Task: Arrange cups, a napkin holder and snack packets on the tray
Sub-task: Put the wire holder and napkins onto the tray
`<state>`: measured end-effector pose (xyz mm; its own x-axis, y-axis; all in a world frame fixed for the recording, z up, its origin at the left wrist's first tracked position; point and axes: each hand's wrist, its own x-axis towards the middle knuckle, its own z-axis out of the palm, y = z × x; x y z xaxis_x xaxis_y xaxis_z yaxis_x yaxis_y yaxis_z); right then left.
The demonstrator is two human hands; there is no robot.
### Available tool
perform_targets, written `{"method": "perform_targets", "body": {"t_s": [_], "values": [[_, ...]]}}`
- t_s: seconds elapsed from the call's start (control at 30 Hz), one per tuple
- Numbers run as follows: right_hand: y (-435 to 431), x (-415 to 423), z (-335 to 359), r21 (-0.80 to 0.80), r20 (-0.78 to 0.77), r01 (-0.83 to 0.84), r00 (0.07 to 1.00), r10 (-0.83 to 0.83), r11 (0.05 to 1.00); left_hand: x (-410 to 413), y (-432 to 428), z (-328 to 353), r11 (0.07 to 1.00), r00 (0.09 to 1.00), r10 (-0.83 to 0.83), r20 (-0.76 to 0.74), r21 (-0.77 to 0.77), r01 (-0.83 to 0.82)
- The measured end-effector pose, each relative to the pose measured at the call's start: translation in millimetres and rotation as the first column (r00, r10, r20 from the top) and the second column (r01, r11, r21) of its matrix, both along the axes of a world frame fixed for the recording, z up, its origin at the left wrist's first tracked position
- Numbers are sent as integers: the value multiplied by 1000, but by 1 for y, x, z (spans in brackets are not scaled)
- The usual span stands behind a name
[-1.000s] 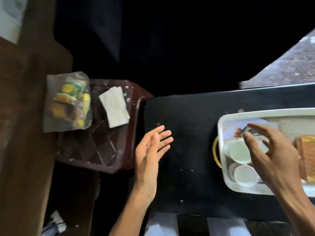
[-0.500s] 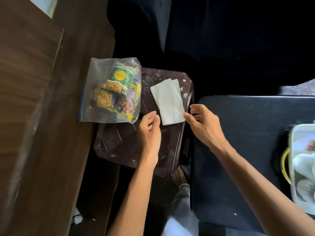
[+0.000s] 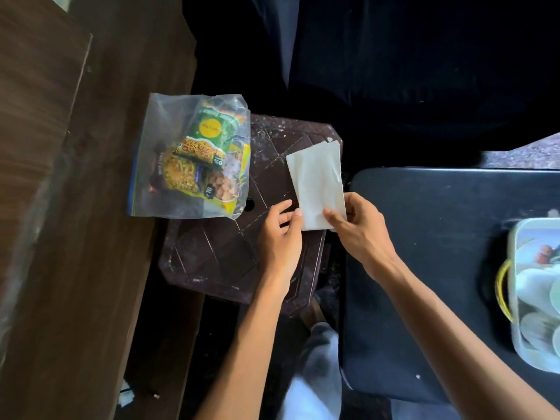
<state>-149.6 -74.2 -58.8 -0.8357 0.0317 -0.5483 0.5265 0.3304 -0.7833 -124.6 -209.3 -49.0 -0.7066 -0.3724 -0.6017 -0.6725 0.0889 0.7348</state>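
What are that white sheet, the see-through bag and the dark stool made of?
Napkin: thin soft paper, matte, with gentle folds and a layered edge.
Bag: clear plastic film, glossy and wrinkled; the packets show through it.
Stool: probably moulded hard plastic, dark brown, with raised ribs and pale scuffs; painted wood cannot be ruled out.

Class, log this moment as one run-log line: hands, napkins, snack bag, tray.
right hand pinches napkins | left hand touches their edge | napkins over stool | snack bag untouched | tray apart, on person's right
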Motion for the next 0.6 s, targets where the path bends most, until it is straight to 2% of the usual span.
{"method": "perform_targets", "body": {"t_s": [0.13, 0.2, 0.3, 0.47, 0.6], "values": [[36, 31, 19, -97, 54, -34, 998, 40, 995, 4, 22, 3, 985, 997, 75, -3, 157, -74], [61, 54, 30, -87, 43, -28, 999, 31, 996, 9, 45, 7, 954, 989, 145, 1, 265, -140], [104, 90, 46, -14, -38, 73, 997, -74, 997, 21, 87, 14, 921, 981, 193, -24, 350, -172], [176, 134, 68, 6, -88, 288, 954, -286, 958, 43, 167, 32, 894, 994, 67, -85, 447, -22], [254, 163, 83, 81, -204, 438, 887, -415, 895, 57, 260, 50, 879, 990, -72, -119, 462, 119]]}}
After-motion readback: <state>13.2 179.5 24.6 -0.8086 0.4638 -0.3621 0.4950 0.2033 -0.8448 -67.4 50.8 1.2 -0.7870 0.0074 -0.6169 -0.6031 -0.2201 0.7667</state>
